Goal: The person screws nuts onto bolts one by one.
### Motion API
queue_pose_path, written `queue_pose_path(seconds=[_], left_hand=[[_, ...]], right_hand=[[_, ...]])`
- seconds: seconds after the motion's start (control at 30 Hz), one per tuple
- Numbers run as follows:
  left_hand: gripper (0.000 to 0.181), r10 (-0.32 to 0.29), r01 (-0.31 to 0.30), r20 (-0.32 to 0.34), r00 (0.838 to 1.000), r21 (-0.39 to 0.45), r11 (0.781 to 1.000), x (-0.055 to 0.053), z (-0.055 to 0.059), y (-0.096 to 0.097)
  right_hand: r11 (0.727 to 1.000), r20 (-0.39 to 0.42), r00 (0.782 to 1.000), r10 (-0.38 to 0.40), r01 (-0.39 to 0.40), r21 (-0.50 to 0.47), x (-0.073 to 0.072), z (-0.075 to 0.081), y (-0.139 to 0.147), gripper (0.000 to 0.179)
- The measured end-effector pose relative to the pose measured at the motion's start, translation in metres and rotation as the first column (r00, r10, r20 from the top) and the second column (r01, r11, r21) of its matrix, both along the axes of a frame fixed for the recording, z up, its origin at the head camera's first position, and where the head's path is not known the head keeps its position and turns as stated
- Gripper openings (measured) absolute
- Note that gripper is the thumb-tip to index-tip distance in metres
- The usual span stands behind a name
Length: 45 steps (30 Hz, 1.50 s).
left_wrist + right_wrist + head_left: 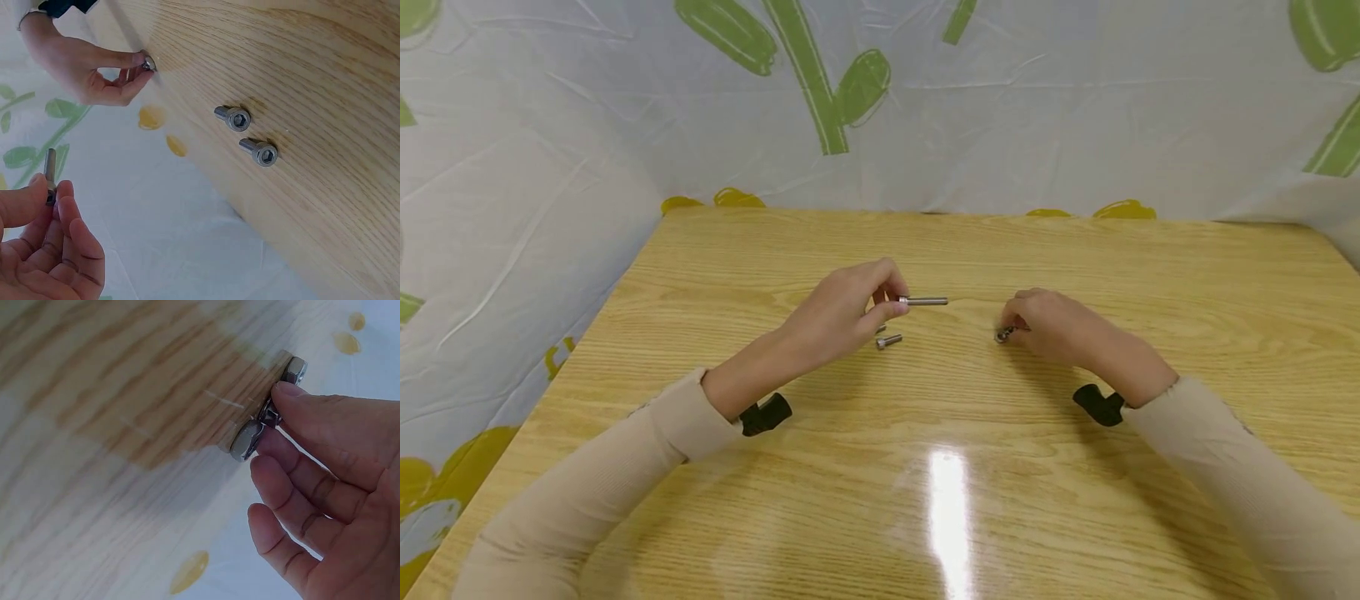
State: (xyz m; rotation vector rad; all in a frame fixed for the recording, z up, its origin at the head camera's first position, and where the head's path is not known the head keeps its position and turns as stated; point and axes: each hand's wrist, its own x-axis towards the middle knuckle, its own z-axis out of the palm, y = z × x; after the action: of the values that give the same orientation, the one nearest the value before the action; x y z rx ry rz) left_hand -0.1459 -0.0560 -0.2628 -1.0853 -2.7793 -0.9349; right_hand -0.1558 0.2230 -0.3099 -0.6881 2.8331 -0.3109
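My left hand (831, 317) holds a long hex socket-head bolt (928, 301) by its head, above the table; the shank points right. In the left wrist view the same bolt (50, 165) stands between thumb and fingertips. Two shorter socket-head bolts, one (239, 119) beside the other (267, 154), lie on the table below that hand. Over to the right, my right hand (1060, 329) pinches a shiny hex nut (270, 415) at the tabletop between thumb and forefinger. Further nuts sit close on either side, one nearer (247, 440) and one farther (296, 370).
The wood-grain table (970, 400) carries a bright light reflection near its front. White cloth (1000, 125) with green and yellow plant shapes hangs behind and to the left. Dark wrist mounts (765, 414) stick out below both sleeves.
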Motion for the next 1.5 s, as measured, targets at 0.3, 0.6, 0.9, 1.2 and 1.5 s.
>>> queue_pose_path(seconds=[0.3, 0.6, 0.9, 1.2, 1.5], left_hand=[[0.011, -0.012, 0.012, -0.004, 1.0, 0.01, 1.0, 0.0, -0.001, 0.0], [0.009, -0.019, 0.017, 0.035, 0.999, 0.063, 0.998, 0.002, -0.001, 0.0], [0.009, -0.024, 0.018, 0.053, 0.998, 0.111, 0.994, 0.003, 0.001, 0.002], [0.009, -0.048, 0.041, 0.039, 0.998, 0.166, 0.985, 0.007, 0.006, 0.007], [0.009, -0.07, 0.064, 0.026, 0.997, 0.184, 0.981, 0.008, 0.012, 0.012]], right_hand=[[0.997, 0.021, 0.999, -0.042, 0.043, -0.066, 0.0, 0.002, 0.004, 0.01], [0.974, -0.123, 0.991, -0.06, 0.031, -0.224, 0.009, 0.017, 0.01, 0.012], [0.887, -0.282, 0.953, -0.113, -0.032, -0.461, 0.027, 0.031, 0.0, 0.012], [0.585, -0.004, 0.995, -0.099, 0.055, -0.809, 0.043, 0.042, -0.02, 0.015], [0.335, 0.228, 0.972, -0.051, 0.232, -0.913, 0.046, 0.04, -0.031, 0.016]])
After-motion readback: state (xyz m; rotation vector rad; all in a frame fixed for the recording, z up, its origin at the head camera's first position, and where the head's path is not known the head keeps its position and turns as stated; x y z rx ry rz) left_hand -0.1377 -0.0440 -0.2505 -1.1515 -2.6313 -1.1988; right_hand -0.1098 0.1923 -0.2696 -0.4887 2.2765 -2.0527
